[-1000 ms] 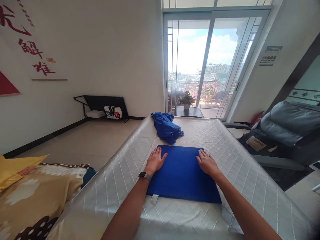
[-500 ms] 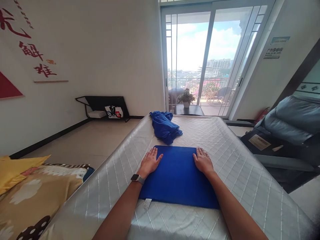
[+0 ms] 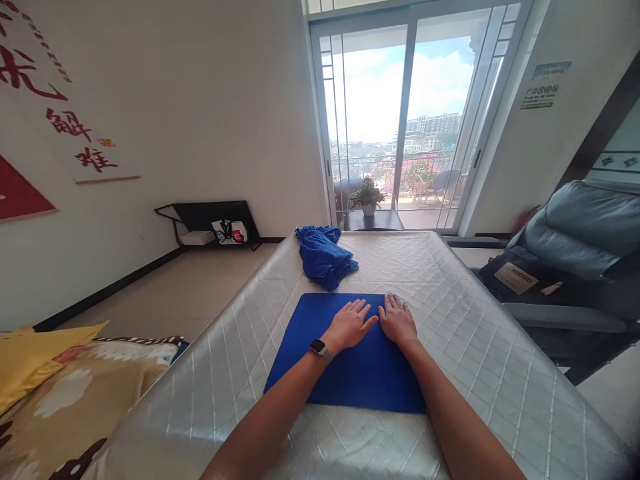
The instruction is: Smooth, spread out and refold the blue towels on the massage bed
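Note:
A folded blue cloth (image 3: pixel 295 347) lies flat and smooth on a table with a quilted silver cover (image 3: pixel 450 327). My left hand (image 3: pixel 350 325) rests on the upper middle of the cloth, palm down with fingers outstretched; a watch is on that wrist. Close beside it, my right hand (image 3: pixel 397 319) lies flat over the cloth's far right corner. The two thumbs nearly meet. Beyond the folded cloth, a second blue cloth (image 3: pixel 324 257) sits crumpled near the far left of the table.
To the right stands a dark padded armchair (image 3: pixel 580 233). A patterned brown bedspread with a yellow pillow (image 3: pixel 50 347) is at lower left. Past the table's far edge, a potted plant (image 3: pixel 369 197) stands on a chair before sliding glass doors. A black frame (image 3: pixel 210 217) leans by the wall.
My left hand has slid right, from the cloth's far left corner to near my right hand. My right hand stays at the far right corner. The view has shifted slightly.

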`<act>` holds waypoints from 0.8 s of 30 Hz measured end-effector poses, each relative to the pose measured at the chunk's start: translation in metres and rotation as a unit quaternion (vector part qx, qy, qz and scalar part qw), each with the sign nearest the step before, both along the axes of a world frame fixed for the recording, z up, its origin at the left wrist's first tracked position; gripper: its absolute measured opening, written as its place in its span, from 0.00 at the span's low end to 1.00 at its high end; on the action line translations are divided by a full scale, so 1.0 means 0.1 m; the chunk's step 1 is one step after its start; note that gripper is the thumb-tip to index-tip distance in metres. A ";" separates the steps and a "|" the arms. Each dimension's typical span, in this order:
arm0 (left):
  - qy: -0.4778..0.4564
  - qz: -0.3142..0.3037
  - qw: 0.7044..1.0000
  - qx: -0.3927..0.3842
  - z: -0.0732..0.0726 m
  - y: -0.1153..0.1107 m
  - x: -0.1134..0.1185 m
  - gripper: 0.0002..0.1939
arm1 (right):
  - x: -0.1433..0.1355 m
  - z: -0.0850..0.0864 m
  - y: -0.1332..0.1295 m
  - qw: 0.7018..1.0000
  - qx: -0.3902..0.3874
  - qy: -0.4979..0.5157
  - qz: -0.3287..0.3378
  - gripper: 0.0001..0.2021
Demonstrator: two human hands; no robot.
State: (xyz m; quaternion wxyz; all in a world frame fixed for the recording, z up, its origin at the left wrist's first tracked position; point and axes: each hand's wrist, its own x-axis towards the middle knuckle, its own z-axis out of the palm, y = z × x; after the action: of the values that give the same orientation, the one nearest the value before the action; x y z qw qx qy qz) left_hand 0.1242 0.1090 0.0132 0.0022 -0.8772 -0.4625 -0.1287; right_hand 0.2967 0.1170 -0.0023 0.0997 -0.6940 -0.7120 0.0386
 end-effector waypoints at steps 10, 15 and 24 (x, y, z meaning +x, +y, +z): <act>-0.065 0.023 0.998 -0.007 -0.20 0.22 0.42 0.32 | 0.02 -0.02 0.00 1.000 0.000 -0.015 0.009 0.30; -0.022 0.104 0.994 -0.023 -0.22 0.31 -0.25 0.35 | -0.02 0.00 0.01 1.000 0.003 0.007 -0.004 0.31; 0.002 0.214 0.977 -0.010 -0.30 0.38 -1.20 0.34 | -0.01 0.03 0.02 1.000 -0.020 0.004 -0.008 0.32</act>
State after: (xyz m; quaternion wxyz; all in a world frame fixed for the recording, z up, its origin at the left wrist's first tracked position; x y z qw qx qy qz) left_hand 0.0045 0.1473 -0.0171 0.0220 -0.7585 -0.6404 -0.1187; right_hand 0.2952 0.1190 0.0005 0.0883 -0.7017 -0.7048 0.0548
